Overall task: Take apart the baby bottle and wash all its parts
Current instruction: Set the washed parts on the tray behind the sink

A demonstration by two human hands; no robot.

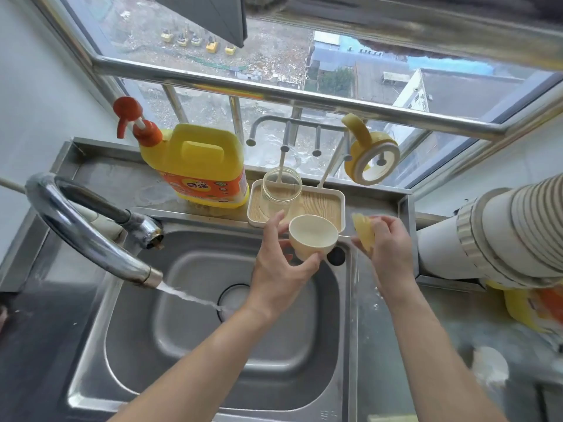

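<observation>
Left fingers (pixel 273 226): curl around the cream cap (pixel 313 239) at centre frame, over the sink (pixel 237 345) so drips fall in.
Right fingers (pixel 390 228): pinch the yellowish teat (pixel 362 237), centre right.
Bottle (pixel 281 187): upended on a rack peg above the tray (pixel 332 205), draining.
Collar (pixel 371 161): hung upper right, likely drying.
Tap (pixel 91 239): running, left.

A stainless steel counter (pixel 106 175) with an inset sink (pixel 189 345) carries a yellow detergent jug with an orange pump (pixel 201 166) just beside a cream wood-grained tray (pixel 323 205).
</observation>
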